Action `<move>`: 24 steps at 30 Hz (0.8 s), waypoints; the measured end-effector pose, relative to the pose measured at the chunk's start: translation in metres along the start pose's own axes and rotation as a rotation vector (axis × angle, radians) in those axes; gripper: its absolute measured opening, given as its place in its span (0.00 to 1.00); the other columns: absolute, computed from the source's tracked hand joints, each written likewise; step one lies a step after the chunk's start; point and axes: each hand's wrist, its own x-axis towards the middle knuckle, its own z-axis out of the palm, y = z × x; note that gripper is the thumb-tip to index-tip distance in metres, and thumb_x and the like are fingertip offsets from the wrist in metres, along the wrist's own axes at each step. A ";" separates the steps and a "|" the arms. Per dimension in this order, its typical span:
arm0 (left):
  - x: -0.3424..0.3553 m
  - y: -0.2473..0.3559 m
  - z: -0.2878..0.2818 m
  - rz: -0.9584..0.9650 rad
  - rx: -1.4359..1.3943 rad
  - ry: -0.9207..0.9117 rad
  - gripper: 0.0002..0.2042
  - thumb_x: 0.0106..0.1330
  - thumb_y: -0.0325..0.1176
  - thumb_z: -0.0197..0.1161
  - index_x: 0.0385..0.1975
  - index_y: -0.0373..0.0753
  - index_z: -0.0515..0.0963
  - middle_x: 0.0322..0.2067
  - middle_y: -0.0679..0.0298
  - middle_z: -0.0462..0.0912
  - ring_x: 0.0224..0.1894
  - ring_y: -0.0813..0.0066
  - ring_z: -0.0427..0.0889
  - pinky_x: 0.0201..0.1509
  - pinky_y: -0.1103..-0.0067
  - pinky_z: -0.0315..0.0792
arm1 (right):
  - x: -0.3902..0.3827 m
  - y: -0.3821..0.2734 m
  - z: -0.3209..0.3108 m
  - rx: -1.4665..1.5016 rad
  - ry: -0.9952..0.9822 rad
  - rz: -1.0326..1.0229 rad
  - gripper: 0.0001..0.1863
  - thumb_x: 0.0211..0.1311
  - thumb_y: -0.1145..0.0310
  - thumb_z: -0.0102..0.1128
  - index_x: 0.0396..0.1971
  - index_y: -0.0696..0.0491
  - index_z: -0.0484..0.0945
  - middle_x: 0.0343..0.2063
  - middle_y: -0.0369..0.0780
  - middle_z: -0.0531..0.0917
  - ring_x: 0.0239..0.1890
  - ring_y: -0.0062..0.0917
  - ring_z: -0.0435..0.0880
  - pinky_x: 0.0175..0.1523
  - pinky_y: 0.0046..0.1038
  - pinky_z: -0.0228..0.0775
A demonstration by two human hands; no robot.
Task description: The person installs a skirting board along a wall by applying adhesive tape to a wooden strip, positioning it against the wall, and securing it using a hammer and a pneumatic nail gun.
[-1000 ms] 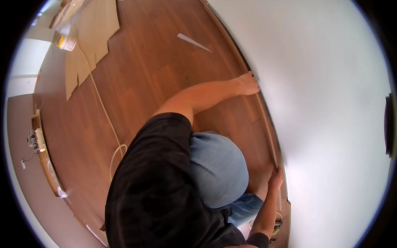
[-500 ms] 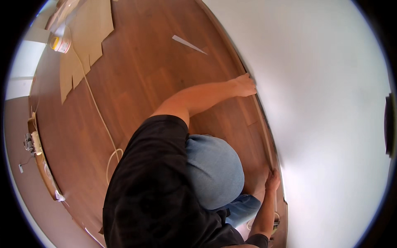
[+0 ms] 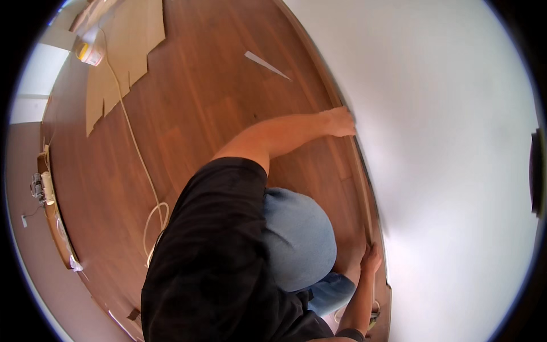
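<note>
A long brown wooden skirting board point(image 3: 365, 185) runs along the foot of the white wall, with a thin dark line between it and the wall. My left hand point(image 3: 341, 121) is closed on its upper edge, farther along the wall, with the arm stretched across the floor. Closer to my body, my right hand point(image 3: 371, 258) has its fingers bent round the same board. My blue-jeaned knee point(image 3: 299, 239) is between the two arms. The fingertips on the wall side are hidden.
A white wall point(image 3: 444, 142) rises on the right. On the wood floor point(image 3: 199, 114) lie a pale pointed strip point(image 3: 266, 65), cardboard sheets point(image 3: 134, 43) and a cream hose point(image 3: 134, 139). A white and yellow bucket point(image 3: 90, 54) stands on the cardboard. A power tool point(image 3: 41, 187) sits far left.
The view has turned slightly, shifting the floor objects in the picture. Both hands keep their hold on the board, the right one showing slightly lower in the picture.
</note>
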 end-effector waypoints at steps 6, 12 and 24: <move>0.002 0.038 0.002 -0.089 0.026 0.021 0.09 0.74 0.33 0.53 0.36 0.46 0.83 0.39 0.64 0.87 0.43 0.62 0.85 0.54 0.63 0.73 | 0.005 -0.005 0.007 0.014 0.066 -0.030 0.18 0.76 0.56 0.55 0.54 0.53 0.80 0.40 0.56 0.86 0.43 0.58 0.84 0.45 0.54 0.75; 0.057 0.155 -0.062 0.096 -0.393 0.131 0.08 0.64 0.29 0.59 0.27 0.38 0.86 0.35 0.52 0.89 0.40 0.54 0.89 0.43 0.61 0.82 | -0.035 0.020 0.029 0.009 0.127 0.168 0.16 0.75 0.59 0.57 0.55 0.51 0.80 0.41 0.54 0.86 0.42 0.55 0.85 0.45 0.53 0.76; 0.047 0.171 -0.047 0.148 -0.119 0.063 0.10 0.71 0.32 0.63 0.50 0.41 0.81 0.44 0.55 0.87 0.46 0.48 0.84 0.46 0.57 0.78 | -0.073 0.119 0.074 1.269 0.873 1.361 0.29 0.73 0.51 0.55 0.56 0.64 0.75 0.51 0.59 0.83 0.57 0.50 0.81 0.65 0.47 0.69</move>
